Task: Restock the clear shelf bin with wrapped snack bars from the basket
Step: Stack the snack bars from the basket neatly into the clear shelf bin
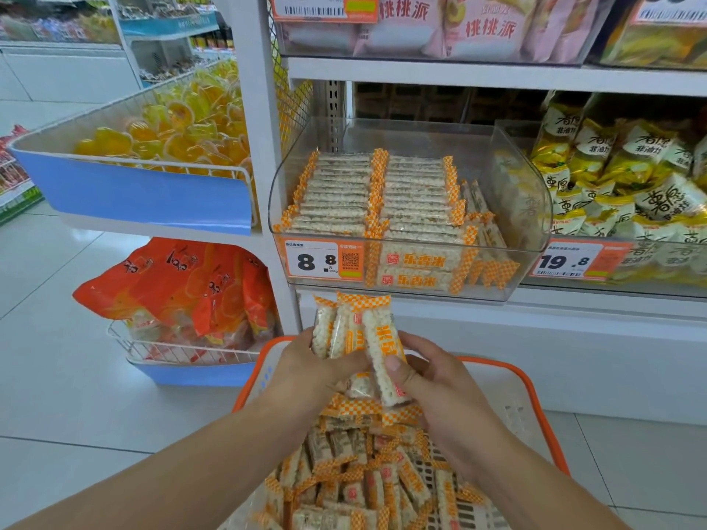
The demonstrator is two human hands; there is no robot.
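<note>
Two hands, one bundle. Your left hand (306, 361) and right hand (432, 380) meet over the basket (535, 399), both curled round a small sheaf of bars (355, 330).

Item: bundle. Several wrapped bars, perhaps four; the exact count is hard to tell where wrappers overlap. They stand roughly upright, long axis running away from you, checkered ends fanned at the top. Your left fingers wrap the left side; your right thumb presses the front of the nearest bar, low down, with the other right fingers hidden behind.

Item: bin (413, 208). It lies straight ahead and above the hands, its clear front lip just beyond the bundle's top ends. Neither hand is plainly nearer; the bundle sits about under the bin's left-centre.

Item: stock in bin. Two neat rows lie flat, long axes left to right, stacked front to back. A few bars lean on edge at the right end of the bin, where loose space shows.

Relation that matters: your bars point fore-and-aft and upright; the shelved bars lie crosswise. The bundle likely needs a quarter turn and a lift over the lip before it can join a row.

Item: pose. Both forearms reach in from below, converging, wrists level, hands close together.

Item: basket. Orange rim, pale body, below and behind the hands, holding a loose heap of the same bars (367, 480) at mixed angles.

Item: price tag (323, 260) on the bin front, left.
</note>
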